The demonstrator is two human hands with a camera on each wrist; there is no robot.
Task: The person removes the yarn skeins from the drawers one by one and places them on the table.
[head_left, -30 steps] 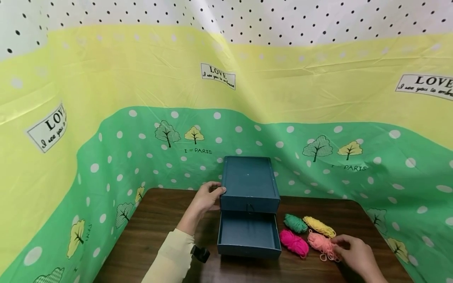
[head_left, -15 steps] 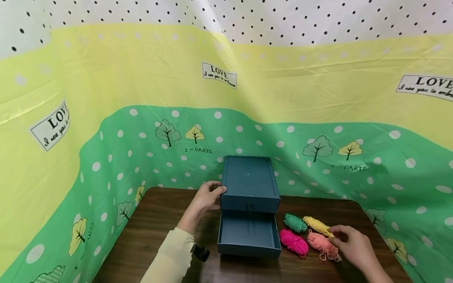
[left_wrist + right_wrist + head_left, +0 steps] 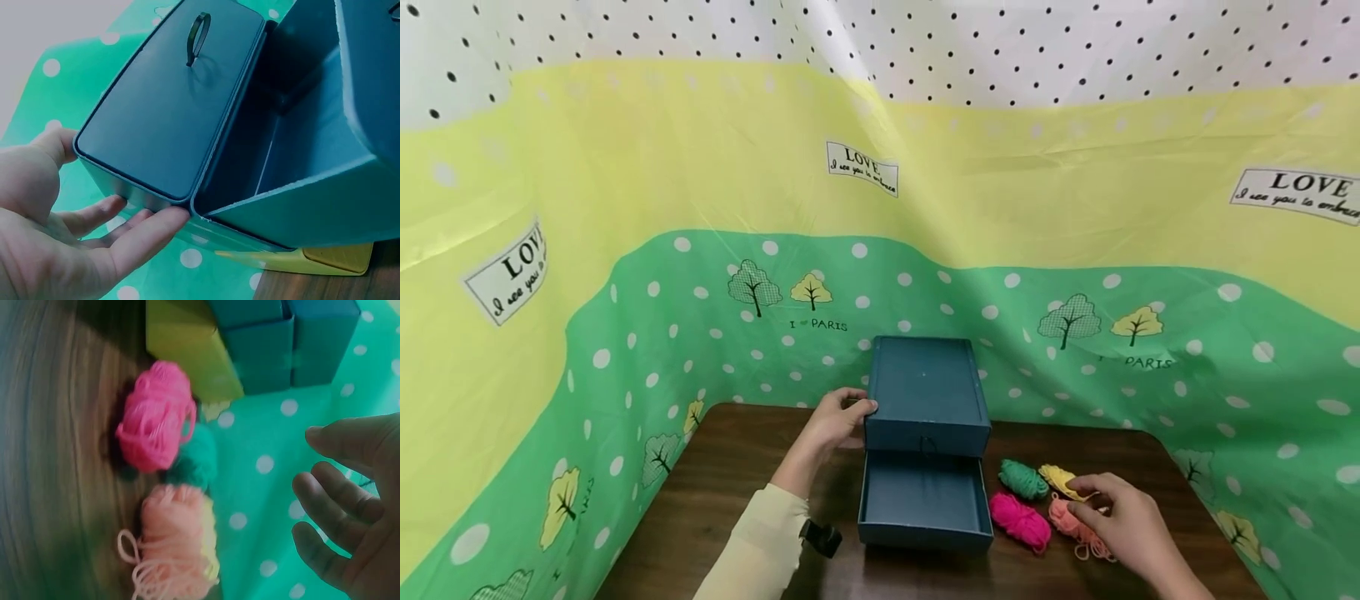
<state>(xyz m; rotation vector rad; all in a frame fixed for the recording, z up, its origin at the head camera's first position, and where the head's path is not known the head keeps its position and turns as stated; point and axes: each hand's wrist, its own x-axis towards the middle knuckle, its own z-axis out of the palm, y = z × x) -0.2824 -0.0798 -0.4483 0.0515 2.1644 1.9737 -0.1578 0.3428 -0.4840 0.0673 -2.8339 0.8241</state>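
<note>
A dark blue box with drawers stands at the back of the table. Its lower drawer is pulled out with nothing in it. My left hand rests against the box's left side, thumb at the upper front corner and fingers fairly straight along the side. To the right of the drawer lie skeins of yarn: green, yellow, magenta and salmon pink. My right hand is over the yellow and salmon ones, fingertips overlapping the yellow. In the right wrist view its fingers are apart, holding nothing.
A small wire loop sticks out of the upper drawer's front. Something yellow shows below the open drawer in the left wrist view. A patterned green, yellow and white cloth hangs behind the brown wooden table.
My right hand has moved leftward and slightly away from me, from the right end of the salmon skein to over the yellow one. My left hand stays at the box.
</note>
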